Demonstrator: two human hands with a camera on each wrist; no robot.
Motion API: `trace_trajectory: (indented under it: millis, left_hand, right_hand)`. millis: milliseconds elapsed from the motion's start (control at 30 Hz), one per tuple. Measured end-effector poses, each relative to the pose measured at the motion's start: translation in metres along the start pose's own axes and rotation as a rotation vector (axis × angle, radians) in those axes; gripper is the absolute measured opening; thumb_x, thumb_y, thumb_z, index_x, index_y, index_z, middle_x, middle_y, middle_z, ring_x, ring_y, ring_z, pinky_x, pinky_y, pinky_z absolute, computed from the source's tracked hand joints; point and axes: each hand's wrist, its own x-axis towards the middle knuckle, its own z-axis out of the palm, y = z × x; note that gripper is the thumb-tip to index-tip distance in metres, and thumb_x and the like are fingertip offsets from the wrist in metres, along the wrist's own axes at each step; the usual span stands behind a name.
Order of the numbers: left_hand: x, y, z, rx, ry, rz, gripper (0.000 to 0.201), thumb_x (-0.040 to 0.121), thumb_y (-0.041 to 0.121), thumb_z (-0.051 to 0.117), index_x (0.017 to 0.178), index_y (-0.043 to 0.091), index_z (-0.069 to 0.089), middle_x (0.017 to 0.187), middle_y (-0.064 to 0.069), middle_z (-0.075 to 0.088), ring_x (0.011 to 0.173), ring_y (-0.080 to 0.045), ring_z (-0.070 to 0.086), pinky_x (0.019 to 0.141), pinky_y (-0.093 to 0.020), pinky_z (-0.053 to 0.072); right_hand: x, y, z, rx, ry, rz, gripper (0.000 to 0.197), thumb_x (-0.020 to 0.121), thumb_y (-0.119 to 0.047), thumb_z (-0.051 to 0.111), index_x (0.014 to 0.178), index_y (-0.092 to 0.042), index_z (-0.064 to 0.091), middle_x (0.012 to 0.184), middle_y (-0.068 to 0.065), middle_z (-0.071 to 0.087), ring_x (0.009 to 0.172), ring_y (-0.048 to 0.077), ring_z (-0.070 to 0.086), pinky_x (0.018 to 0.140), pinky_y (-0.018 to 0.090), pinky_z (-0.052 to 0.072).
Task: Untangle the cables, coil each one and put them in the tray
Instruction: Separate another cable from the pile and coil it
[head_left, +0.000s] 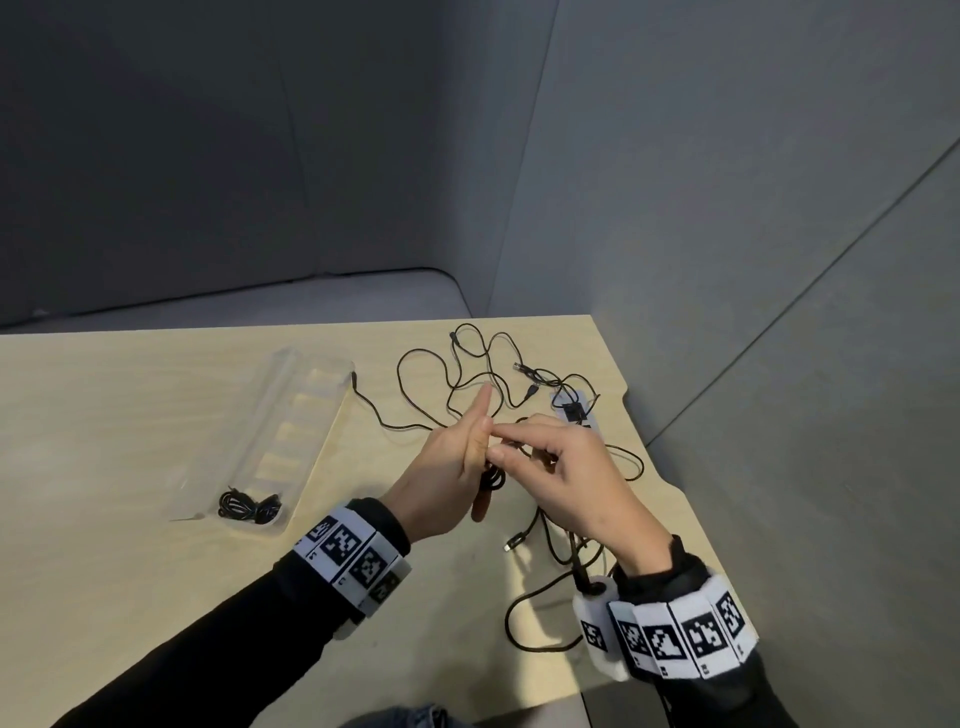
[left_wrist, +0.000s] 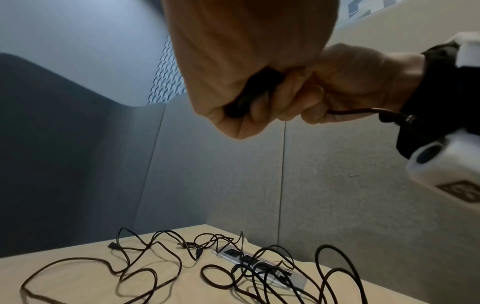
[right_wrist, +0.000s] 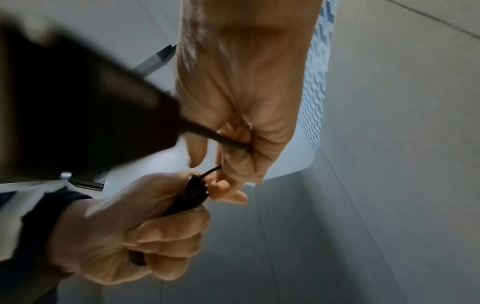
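Above the table's right part, my left hand (head_left: 465, 452) grips a small coil of black cable (head_left: 492, 479), with its index finger pointing up. The right wrist view shows that coil (right_wrist: 192, 195) bunched in the left fist (right_wrist: 135, 236). My right hand (head_left: 524, 447) pinches the loose strand (right_wrist: 230, 144) that leads into the coil, its fingertips touching the left hand. Several tangled black cables (head_left: 483, 374) lie on the table behind and below the hands. One coiled cable (head_left: 249, 508) lies in the near end of the clear plastic tray (head_left: 311, 395).
A socket strip (head_left: 573, 411) set into the table lies under the tangle at the right rear. More cable loops (head_left: 540, 613) trail toward the near right edge. Grey partition walls stand close behind and to the right. The table's right edge (head_left: 670, 488) is notched.
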Motion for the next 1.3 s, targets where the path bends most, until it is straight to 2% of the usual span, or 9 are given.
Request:
trace_trajectory:
  millis: [167,367,500,667,833,933,1033,1100,1300]
  left_hand:
    - [-0.002,0.002,-0.003,-0.006,0.0,0.018,0.049,0.103,0.03,0.018,0.15,0.027,0.004,0.057,-0.012,0.055,0.044,-0.013,0.053,0.052,-0.022,0.044]
    - [0.005,0.004,-0.014,0.094,0.02,-0.024,0.044,0.103,0.031,0.021,0.145,0.026,0.029,0.054,-0.001,0.052,0.039,-0.007,0.042,0.044,-0.02,0.038]
    - [0.003,0.003,-0.02,0.11,-0.073,-0.028,0.044,0.103,0.029,0.021,0.147,0.024,0.027,0.054,0.011,0.048,0.044,-0.001,0.048,0.047,-0.011,0.034]
    - [-0.004,-0.006,-0.027,0.125,-0.235,-0.002,0.042,0.103,0.03,0.02,0.145,0.031,0.023,0.053,0.011,0.056,0.045,-0.011,0.043,0.049,-0.03,0.043]
    - [0.003,-0.005,-0.027,0.137,-0.172,-0.083,0.027,0.102,0.036,0.027,0.104,0.021,0.049,0.056,0.0,0.06,0.046,-0.01,0.051,0.049,-0.028,0.043]
    - [0.007,-0.002,-0.036,0.309,-0.186,-0.072,0.027,0.097,0.048,0.033,0.101,0.026,0.048,0.068,0.003,0.061,0.05,-0.004,0.052,0.052,-0.022,0.04]
    - [0.001,-0.005,-0.045,0.601,-0.158,0.073,0.039,0.092,0.056,0.041,0.119,0.027,0.043,0.096,0.007,0.061,0.078,-0.008,0.057,0.072,-0.031,0.047]
    - [-0.003,-0.017,-0.043,0.924,-0.038,0.296,0.06,0.088,0.053,0.05,0.133,0.015,0.038,0.114,-0.001,0.06,0.093,-0.019,0.06,0.078,-0.034,0.049]
    - [-0.006,-0.013,-0.026,1.291,0.278,0.3,0.11,0.06,0.058,0.075,0.136,-0.01,0.034,0.109,-0.015,0.06,0.081,-0.025,0.06,0.065,-0.036,0.047]
  right_hand:
    - [-0.002,0.006,0.005,0.018,-0.048,0.066,0.031,0.09,-0.033,0.061,0.121,-0.032,0.063,0.076,-0.009,0.058,0.068,0.006,0.049,0.065,0.018,0.039]
    - [-0.009,0.001,0.017,0.207,-0.024,0.011,0.026,0.085,-0.025,0.07,0.11,-0.032,0.071,0.07,-0.012,0.055,0.065,0.001,0.05,0.063,0.015,0.039]
    - [-0.007,0.005,0.025,0.26,0.009,0.032,0.019,0.092,-0.023,0.061,0.106,-0.024,0.074,0.067,-0.007,0.058,0.06,0.002,0.051,0.061,0.015,0.037]
    - [-0.007,0.01,0.037,0.112,-0.016,-0.073,0.018,0.094,-0.01,0.056,0.087,-0.006,0.072,0.064,-0.006,0.051,0.059,0.002,0.048,0.058,0.009,0.032]
    - [0.001,0.014,0.046,-0.053,0.128,-0.206,0.022,0.093,-0.005,0.054,0.08,-0.01,0.071,0.069,-0.023,0.045,0.066,-0.009,0.048,0.063,0.002,0.031]
    - [0.006,0.02,0.046,-0.082,0.175,-0.193,0.02,0.091,-0.006,0.053,0.085,-0.008,0.071,0.069,-0.022,0.044,0.068,-0.009,0.048,0.062,0.002,0.031]
    - [0.011,0.028,0.038,-0.126,0.234,-0.123,0.022,0.092,-0.018,0.051,0.091,-0.01,0.071,0.068,-0.004,0.053,0.064,0.007,0.049,0.057,0.02,0.036]
    - [0.014,0.03,0.033,-0.141,0.256,-0.104,0.023,0.093,-0.02,0.051,0.089,-0.009,0.071,0.069,0.005,0.056,0.063,0.016,0.05,0.058,0.029,0.04]
    - [0.019,0.017,0.035,-0.15,0.249,-0.116,0.023,0.094,-0.014,0.053,0.079,-0.002,0.066,0.064,0.005,0.05,0.061,0.016,0.043,0.056,0.024,0.033]
